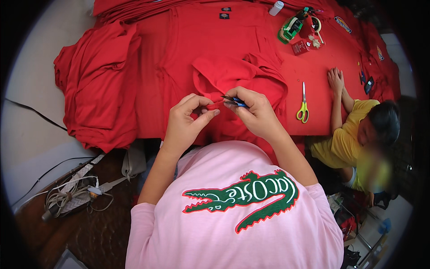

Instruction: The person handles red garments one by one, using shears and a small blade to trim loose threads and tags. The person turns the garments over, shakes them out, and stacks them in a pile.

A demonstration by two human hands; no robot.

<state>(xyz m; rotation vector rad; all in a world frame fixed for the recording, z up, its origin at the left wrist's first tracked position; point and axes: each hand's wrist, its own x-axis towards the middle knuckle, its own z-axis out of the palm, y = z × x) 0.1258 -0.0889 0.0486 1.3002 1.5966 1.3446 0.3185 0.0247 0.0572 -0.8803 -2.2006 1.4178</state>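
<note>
Beside the right grip [254, 111] clasping blue snips [239, 102], the left grip [190, 114] pinches red fabric [216, 106].

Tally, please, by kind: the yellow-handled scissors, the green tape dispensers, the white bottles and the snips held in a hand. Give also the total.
Yellow-handled scissors: 1
Green tape dispenser: 1
White bottle: 1
Blue-handled snips, held in the right hand: 1
Total: 4
</note>
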